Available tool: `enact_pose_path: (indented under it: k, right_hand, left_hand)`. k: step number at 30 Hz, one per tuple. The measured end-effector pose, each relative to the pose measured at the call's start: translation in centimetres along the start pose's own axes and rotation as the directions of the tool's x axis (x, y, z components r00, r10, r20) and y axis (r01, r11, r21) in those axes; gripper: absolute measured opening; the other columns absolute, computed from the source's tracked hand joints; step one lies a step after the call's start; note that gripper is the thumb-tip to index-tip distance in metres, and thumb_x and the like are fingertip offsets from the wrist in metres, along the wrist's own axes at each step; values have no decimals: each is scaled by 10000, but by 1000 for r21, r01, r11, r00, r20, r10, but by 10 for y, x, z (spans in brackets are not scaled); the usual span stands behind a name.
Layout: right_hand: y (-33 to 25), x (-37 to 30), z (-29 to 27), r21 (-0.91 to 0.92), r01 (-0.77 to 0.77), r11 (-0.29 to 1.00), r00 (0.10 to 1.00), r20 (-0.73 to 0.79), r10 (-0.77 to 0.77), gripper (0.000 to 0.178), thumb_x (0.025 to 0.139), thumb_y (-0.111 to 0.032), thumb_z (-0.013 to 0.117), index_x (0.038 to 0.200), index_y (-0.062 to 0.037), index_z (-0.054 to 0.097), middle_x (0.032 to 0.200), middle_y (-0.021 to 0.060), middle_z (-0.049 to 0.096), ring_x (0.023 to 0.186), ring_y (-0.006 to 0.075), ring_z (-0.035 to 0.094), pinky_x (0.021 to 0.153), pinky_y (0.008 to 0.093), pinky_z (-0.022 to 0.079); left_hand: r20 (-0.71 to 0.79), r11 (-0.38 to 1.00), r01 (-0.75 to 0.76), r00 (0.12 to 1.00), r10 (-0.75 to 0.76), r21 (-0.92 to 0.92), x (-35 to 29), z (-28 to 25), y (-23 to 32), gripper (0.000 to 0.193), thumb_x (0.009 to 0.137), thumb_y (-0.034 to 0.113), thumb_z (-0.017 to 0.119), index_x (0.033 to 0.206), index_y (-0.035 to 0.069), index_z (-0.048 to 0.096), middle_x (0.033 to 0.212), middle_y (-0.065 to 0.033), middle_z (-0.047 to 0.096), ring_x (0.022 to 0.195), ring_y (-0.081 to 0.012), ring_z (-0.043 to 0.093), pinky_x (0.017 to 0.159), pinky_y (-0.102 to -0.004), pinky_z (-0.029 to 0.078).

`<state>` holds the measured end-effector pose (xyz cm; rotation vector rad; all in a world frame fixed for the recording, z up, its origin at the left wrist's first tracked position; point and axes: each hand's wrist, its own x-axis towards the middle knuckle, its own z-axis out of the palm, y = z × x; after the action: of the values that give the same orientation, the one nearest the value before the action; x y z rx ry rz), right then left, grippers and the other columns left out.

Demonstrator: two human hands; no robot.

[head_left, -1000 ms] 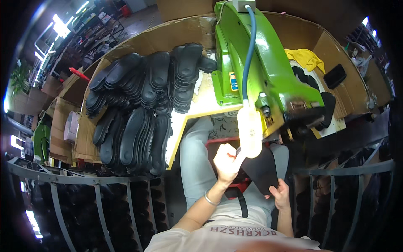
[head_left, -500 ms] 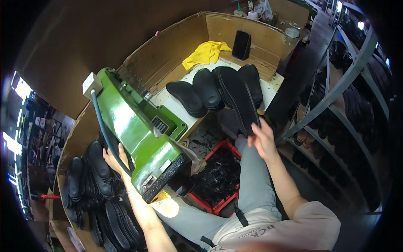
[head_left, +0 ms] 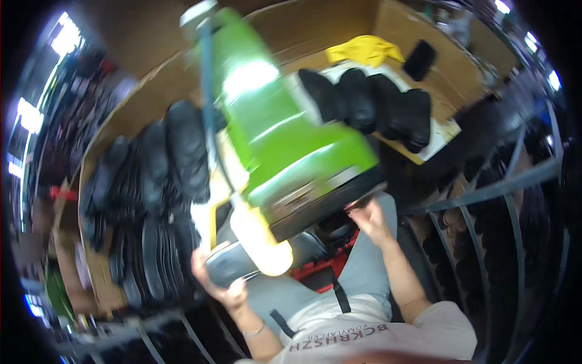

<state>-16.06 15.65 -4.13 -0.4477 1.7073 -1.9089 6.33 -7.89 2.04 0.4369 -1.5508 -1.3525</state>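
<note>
My left hand grips the end of a black shoe sole, thumb on one side and fingers on the other. The sole lies below the head of a green machine, and a bright yellow-white lamp covers part of it. At the right front corner of the machine head is my right hand, its fingers closed. A dark edge shows at its fingertips; the machine hides what they hold. Several black soles stand side by side on the white tabletop beyond the machine.
Piles of black soles fill the left side, inside a cardboard surround. A yellow cloth and a dark block-like object lie at the back. A red crate sits between my legs. Metal racks stand to the right.
My view has swung, shifting the machine right. My left hand has come from the left pile to below the machine with a sole. My right hand, earlier holding a sole, has moved to the machine head.
</note>
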Motion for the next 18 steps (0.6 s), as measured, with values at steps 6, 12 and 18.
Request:
enact_pose_path:
  k: [6, 12, 18]
  right_hand:
    - [33, -78, 22, 125, -448, 885, 809, 478, 342, 549, 707, -53, 750, 1199, 37, 525, 1128, 108, 600, 1020, 157, 559, 906, 287, 431]
    - [40, -115, 38, 144, -302, 942, 934, 243, 263, 432, 685, 1, 753, 1088, 11, 599, 1069, 80, 632, 962, 160, 582, 866, 280, 451]
    - [37, -132, 56, 368, -247, 896, 967, 148, 206, 502, 679, 31, 715, 1152, 18, 548, 1077, 91, 609, 986, 184, 575, 895, 295, 438]
  left_hand:
    - [475, 513, 657, 754, -454, -553, -53, 55, -36, 820, 641, 117, 748, 1338, -8, 335, 1279, -148, 461, 1159, -246, 485, 990, -363, 383]
    - [507, 873, 476, 730, -458, 102, -46, 113, -24, 131, 823, 61, 651, 925, -21, 645, 796, -16, 639, 731, -73, 556, 659, -232, 472]
    - [379, 919, 168, 873, -306, 356, -35, 125, -21, 105, 798, 77, 684, 767, -9, 632, 639, 32, 572, 566, -22, 446, 492, -194, 354]
